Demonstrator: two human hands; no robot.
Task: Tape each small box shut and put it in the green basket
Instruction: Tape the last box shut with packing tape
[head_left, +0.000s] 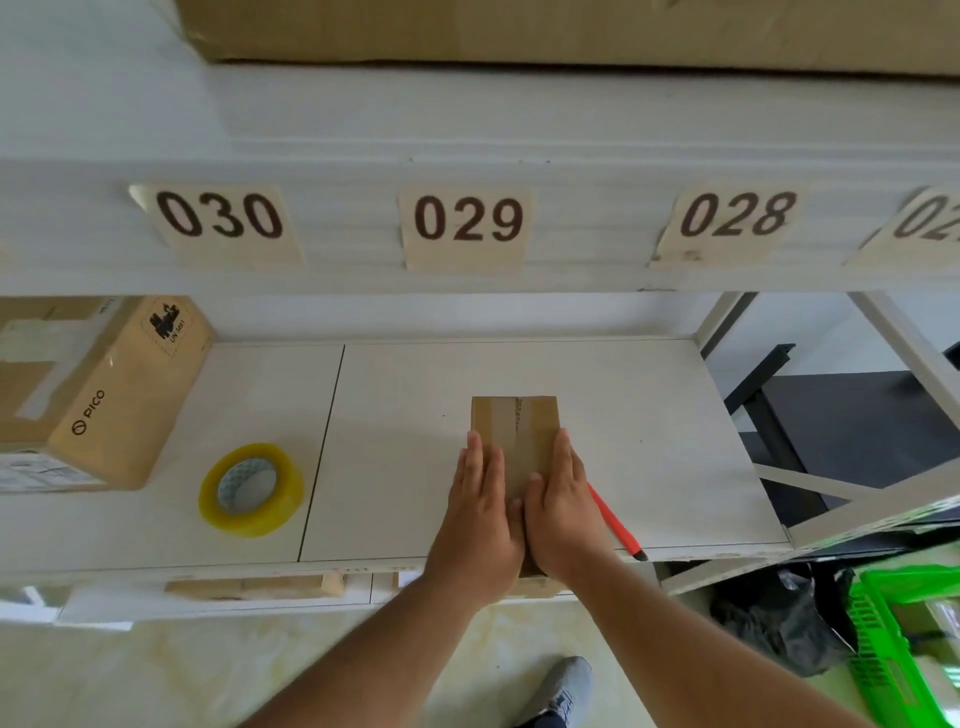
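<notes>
A small brown cardboard box (514, 426) lies on the white shelf (395, 415), its top flaps meeting along a centre seam. My left hand (475, 512) lies flat on the box's left half with straight fingers. My right hand (558, 506) presses flat on the right half, and the two thumbs meet over the seam. A roll of yellowish clear tape (252, 488) stands on the shelf to the left. The green basket (904, 639) sits on the floor at the lower right, partly cut off by the frame edge.
A red-handled tool with a black tip (618, 525) lies just right of my right hand. A large PICO carton (98, 395) fills the shelf's left end. Number labels 030, 029, 028 hang overhead. A black bag (779, 618) lies beside the basket. A grey shoe (563, 691) shows below.
</notes>
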